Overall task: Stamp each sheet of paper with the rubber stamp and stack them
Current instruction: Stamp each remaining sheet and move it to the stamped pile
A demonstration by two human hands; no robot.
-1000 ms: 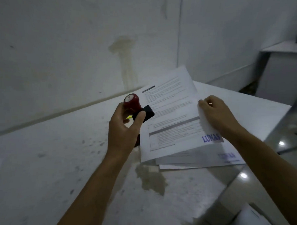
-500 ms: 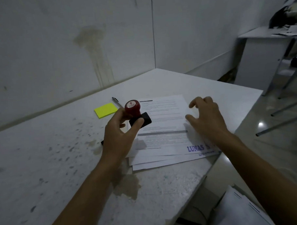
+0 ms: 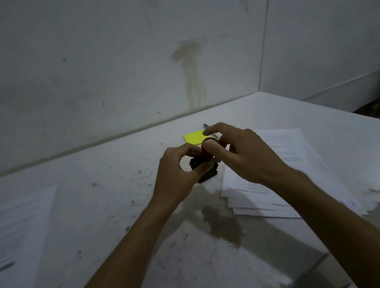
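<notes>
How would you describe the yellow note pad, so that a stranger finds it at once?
Start at the brown stain on the wall and go down to the white table. The yellow note pad lies flat there, just beyond the hands, beside a pen. It alone is bright yellow; the papers are white.

Two bare forearms, no sleeves, watch or rings; left hand (image 3: 177,177) and right hand (image 3: 246,156) ungloved.

Single head cam, wide-angle, looks forward and down across the white table (image 3: 292,122) toward the wall corner (image 3: 265,53). Close range: both forearms enter from the bottom edge, left hand (image 3: 177,177) and right hand (image 3: 246,154) meet near frame centre. No second view to overlap.
</notes>
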